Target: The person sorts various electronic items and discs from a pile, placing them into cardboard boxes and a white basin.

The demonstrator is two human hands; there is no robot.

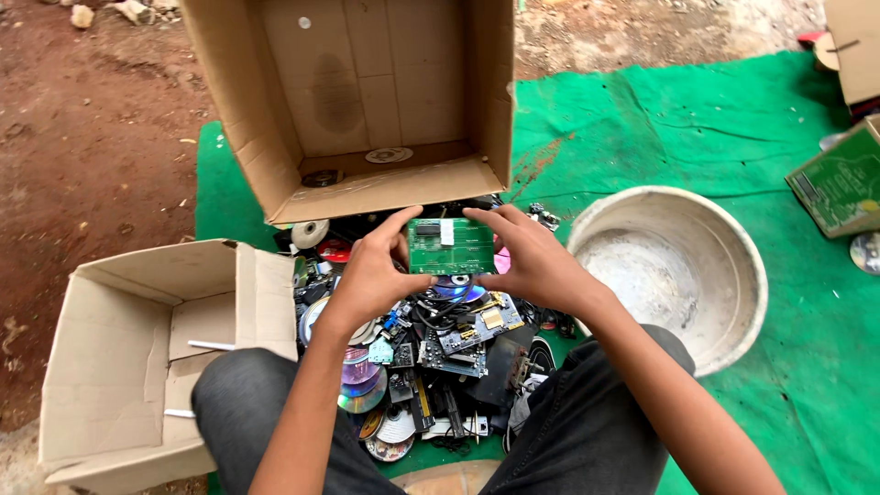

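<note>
**Holding a green circuit board over a heap of scrap**

Sitting on the ground with knees drawn up, the person has a pile of discs and electronic parts (431, 357) between the legs. At far left lies bare reddish dirt (82, 156), open and flat. Next to it, by the left knee, a brown cardboard box (119, 367) stands with its flaps up, its near edge touching the dark trouser leg. A second, larger cardboard box (367, 92) is tipped on its side behind the pile, its mouth facing the person; two discs lie on its lower wall, and its front edge hangs just above the heap.

The left hand (371, 275) pinches the left edge of the green circuit board (451, 246), thumb in front, fingers behind. The board is held level above the pile, just below the tipped box's edge, with a small white rectangular label near its top middle. The right hand (532, 261) grips the board's right edge the same way, fingers curled over the top.

Right of the hands, a round, dull grey metal basin (724, 238) rests on the green mat (669, 119), close to the right knee. The mat beyond it is wrinkled but open. At the far right edge a green cardboard carton (839, 183) with pale markings sits tilted, a brown box (857, 55) behind it.
</note>
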